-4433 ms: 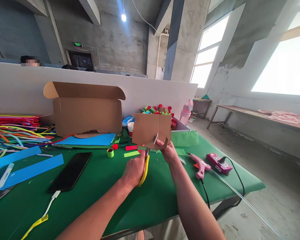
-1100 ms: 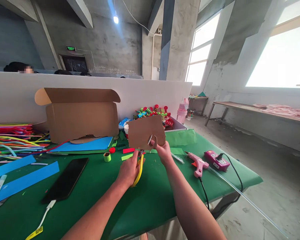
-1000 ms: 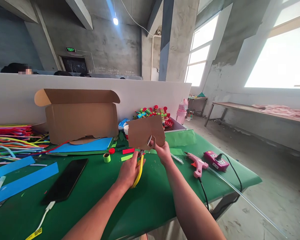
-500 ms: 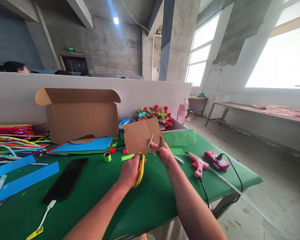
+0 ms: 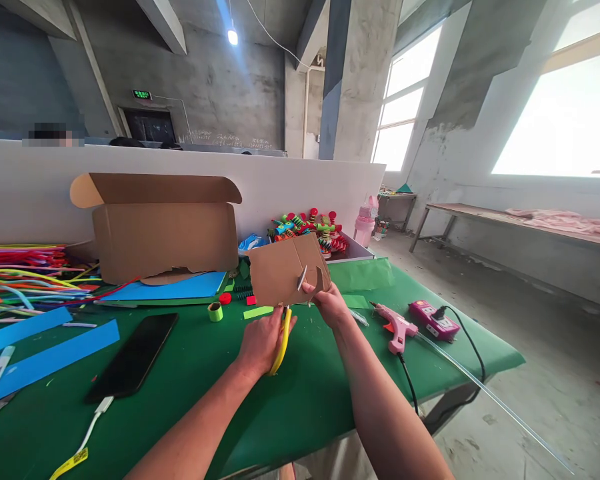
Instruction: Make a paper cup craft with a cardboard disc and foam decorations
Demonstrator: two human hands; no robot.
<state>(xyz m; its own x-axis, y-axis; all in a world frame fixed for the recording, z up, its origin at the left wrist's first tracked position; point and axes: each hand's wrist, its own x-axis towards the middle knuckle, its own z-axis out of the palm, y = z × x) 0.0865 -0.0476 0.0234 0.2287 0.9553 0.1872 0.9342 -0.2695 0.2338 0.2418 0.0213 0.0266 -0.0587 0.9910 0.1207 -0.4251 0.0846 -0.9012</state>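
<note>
My left hand (image 5: 264,341) is closed round the yellow handles of a pair of scissors (image 5: 284,341). A blade shows in front of a piece of brown cardboard (image 5: 276,270), near a curved cut at its lower right; the rest of the blades is hidden behind the board. My right hand (image 5: 332,305) pinches the cardboard at that lower right corner, holding it up and tilted above the green table (image 5: 300,407). Just left of the board lie a short green paper tube (image 5: 215,311), a red cap (image 5: 225,298) and a light green strip (image 5: 258,312).
To the right lie a pink glue gun (image 5: 401,329) with a long clear stick and a pink power box (image 5: 434,321). On the left are a phone (image 5: 134,357), blue strips (image 5: 65,357) and colored pipe cleaners (image 5: 25,273). An opened carton (image 5: 165,240) and a tray of colorful figures (image 5: 310,230) stand behind.
The cardboard and both hands have shifted very slightly right. The scissors stay in my left hand, and the curved cut piece by my right hand looks a little more separated.
</note>
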